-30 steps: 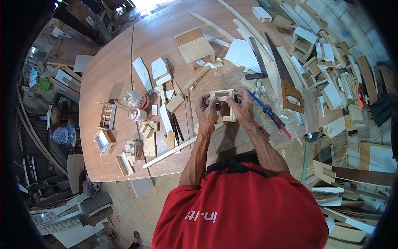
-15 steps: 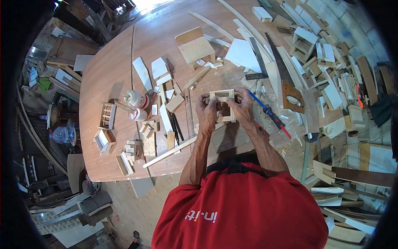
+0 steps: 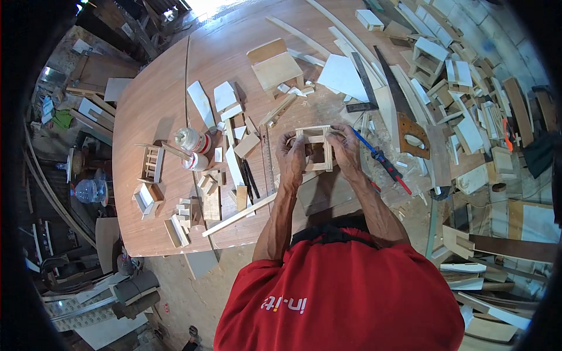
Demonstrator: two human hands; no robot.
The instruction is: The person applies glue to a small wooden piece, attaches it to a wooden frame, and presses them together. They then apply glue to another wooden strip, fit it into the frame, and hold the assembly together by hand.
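Both hands hold a small pale wooden frame point(image 3: 328, 153) over the near part of the table. My left hand point(image 3: 293, 153) grips its left side, with the fingers closed on the wood. On the right side, my right hand point(image 3: 345, 151) has its thumb and fingers pressed to the frame. An opening shows in the middle of the frame. Just right of my right hand lies a blue and red tool point(image 3: 386, 165).
The wooden table point(image 3: 152, 88) bears glue jars point(image 3: 192, 140), small wooden models, a small wooden table point(image 3: 276, 65), a black square point(image 3: 364, 88) and a handsaw point(image 3: 413, 137). Wood offcuts point(image 3: 468, 128) are piled along the right wall.
The frame has turned slightly in my hands, and more of its right side and opening shows. My right thumb has shifted a little to the right.
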